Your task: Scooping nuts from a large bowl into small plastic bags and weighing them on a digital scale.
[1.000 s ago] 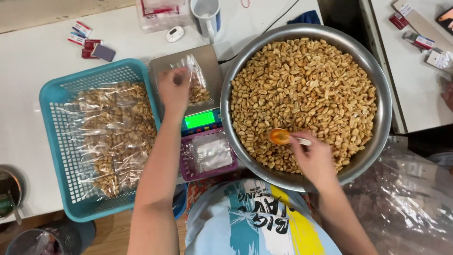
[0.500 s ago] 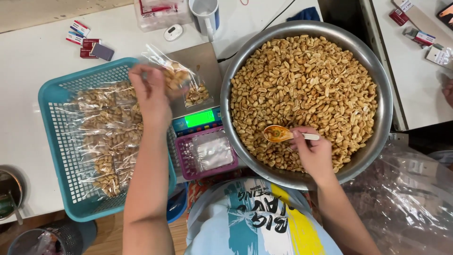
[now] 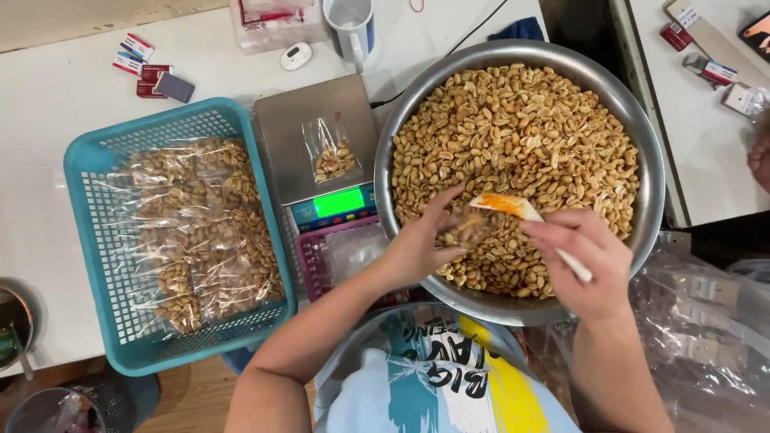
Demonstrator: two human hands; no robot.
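Left hand (image 3: pixel 421 240) has left the teal basket (image 3: pixel 88 160) side and now sits over the near edge of the big steel bowl (image 3: pixel 654 184) of peanuts (image 3: pixel 521 136), fingers loosely curled on a small clear bag (image 3: pixel 465 228), blurred, grip not fully clear. Right hand (image 3: pixel 581 256) has lifted, fingers clenched on the white handle of a spoon (image 3: pixel 513 206), its orange-stained scoop tipped toward the bag mouth; earlier the scoop lay down in the nuts. Filled bag from half a second ago is gone from the hand; basket holds a pile of packed peanut bags (image 3: pixel 200 232). One part-filled bag (image 3: pixel 333 152) lies on the scale (image 3: pixel 317 144), green display lit. Purple tray (image 3: pixel 345 256) just below the scale. White worktop (image 3: pixel 48 96) carries a mug (image 3: pixel 350 24), small red-and-blue boxes (image 3: pixel 148 68). Wooden floor at bottom left
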